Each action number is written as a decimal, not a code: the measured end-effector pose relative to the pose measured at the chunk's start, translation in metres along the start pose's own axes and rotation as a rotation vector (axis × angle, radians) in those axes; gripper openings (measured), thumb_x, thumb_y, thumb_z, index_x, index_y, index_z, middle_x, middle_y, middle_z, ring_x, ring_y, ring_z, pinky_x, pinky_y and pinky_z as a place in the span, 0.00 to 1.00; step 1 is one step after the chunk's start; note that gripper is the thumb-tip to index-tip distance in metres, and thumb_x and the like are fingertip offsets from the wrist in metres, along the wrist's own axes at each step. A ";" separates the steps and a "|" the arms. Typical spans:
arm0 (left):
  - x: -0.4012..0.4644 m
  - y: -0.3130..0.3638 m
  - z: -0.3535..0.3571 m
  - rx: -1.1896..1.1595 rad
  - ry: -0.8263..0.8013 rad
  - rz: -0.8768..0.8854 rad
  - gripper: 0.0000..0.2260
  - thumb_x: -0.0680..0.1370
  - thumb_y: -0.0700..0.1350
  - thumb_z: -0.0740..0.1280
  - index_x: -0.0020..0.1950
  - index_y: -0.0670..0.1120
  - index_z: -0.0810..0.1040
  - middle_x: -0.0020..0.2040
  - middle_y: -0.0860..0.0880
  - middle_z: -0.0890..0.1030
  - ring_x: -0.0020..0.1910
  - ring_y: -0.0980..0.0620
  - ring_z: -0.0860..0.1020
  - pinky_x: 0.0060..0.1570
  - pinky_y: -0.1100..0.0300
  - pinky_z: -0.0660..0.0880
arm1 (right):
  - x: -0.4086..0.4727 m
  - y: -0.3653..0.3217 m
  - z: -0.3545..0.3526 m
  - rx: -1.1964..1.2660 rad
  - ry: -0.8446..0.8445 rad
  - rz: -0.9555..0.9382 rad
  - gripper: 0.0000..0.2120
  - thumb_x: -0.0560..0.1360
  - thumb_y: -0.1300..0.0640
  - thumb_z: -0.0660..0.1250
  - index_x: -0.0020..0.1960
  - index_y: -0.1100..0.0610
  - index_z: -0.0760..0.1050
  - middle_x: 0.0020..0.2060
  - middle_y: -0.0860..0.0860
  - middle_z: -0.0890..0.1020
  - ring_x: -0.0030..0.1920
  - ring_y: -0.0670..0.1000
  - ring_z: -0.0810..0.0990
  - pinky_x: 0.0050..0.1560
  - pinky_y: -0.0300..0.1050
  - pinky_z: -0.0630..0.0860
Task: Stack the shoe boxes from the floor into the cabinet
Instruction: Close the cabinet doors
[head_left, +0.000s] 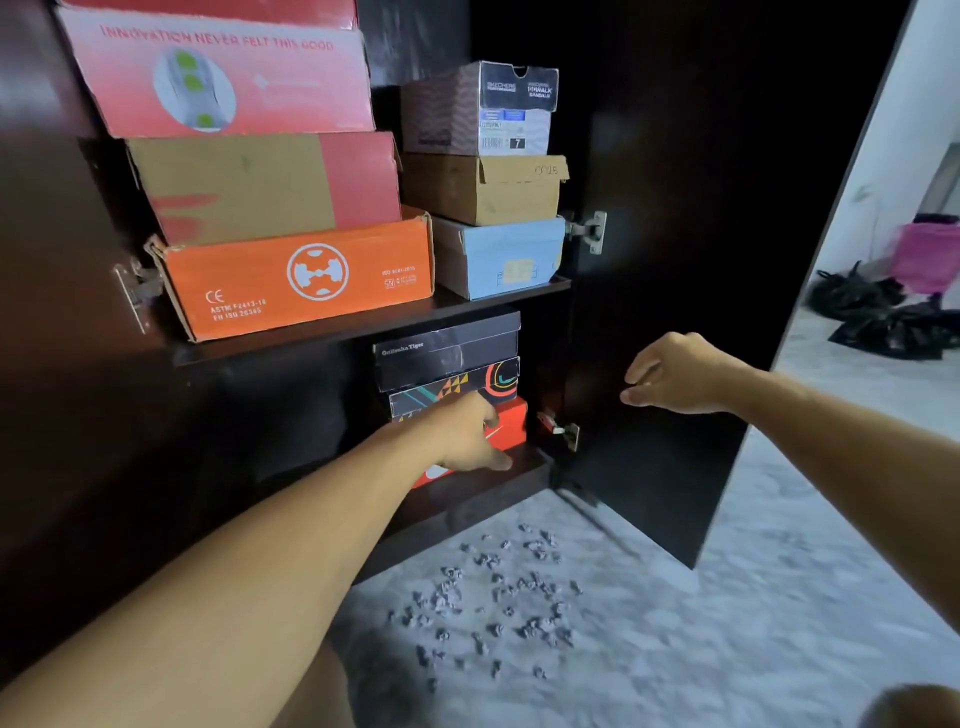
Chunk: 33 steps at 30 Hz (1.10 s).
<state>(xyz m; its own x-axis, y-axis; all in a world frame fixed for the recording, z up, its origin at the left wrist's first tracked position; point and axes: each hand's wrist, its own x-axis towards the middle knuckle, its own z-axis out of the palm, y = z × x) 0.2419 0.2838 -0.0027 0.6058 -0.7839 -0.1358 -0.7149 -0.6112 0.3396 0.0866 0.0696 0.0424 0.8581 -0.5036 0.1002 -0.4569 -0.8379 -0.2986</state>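
On the bottom shelf, left hand (467, 439) rests flat-fingered against the red shoe box (511, 423), judged light, stiff cardboard, best gripped by both ends; right hand (670, 374) hangs loosely curled, empty.

On the lower shelf (467, 483) you have dark open room left of the three-box stack (452, 374), which almost reaches the upper shelf (363, 325). That shelf is packed with boxes. The open door (675, 260) walls your right; grey crumbs (493, 597) litter the floor (727, 623).
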 end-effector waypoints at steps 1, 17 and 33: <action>0.004 0.001 0.005 0.001 0.002 0.003 0.28 0.69 0.56 0.75 0.66 0.47 0.74 0.63 0.47 0.77 0.60 0.47 0.76 0.62 0.53 0.72 | 0.002 0.005 0.002 -0.005 0.034 0.016 0.09 0.70 0.49 0.74 0.47 0.53 0.82 0.41 0.47 0.83 0.47 0.50 0.81 0.54 0.47 0.79; 0.091 0.187 0.025 -0.261 0.468 0.419 0.29 0.76 0.49 0.70 0.74 0.45 0.65 0.73 0.48 0.68 0.71 0.47 0.66 0.66 0.53 0.67 | 0.007 0.095 -0.130 -0.075 0.879 0.136 0.16 0.75 0.64 0.67 0.62 0.59 0.75 0.58 0.57 0.76 0.54 0.59 0.78 0.50 0.44 0.74; 0.128 0.264 0.046 -0.553 0.493 0.450 0.36 0.77 0.47 0.68 0.79 0.45 0.51 0.79 0.47 0.51 0.78 0.48 0.53 0.73 0.58 0.56 | 0.029 0.112 -0.145 0.599 0.759 0.171 0.08 0.76 0.59 0.68 0.54 0.60 0.77 0.46 0.57 0.84 0.42 0.53 0.85 0.44 0.51 0.84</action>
<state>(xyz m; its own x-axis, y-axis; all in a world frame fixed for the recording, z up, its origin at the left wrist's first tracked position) 0.1146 0.0165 0.0264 0.4793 -0.7243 0.4957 -0.7284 -0.0132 0.6850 0.0266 -0.0693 0.1497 0.3168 -0.7853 0.5319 -0.1865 -0.6015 -0.7768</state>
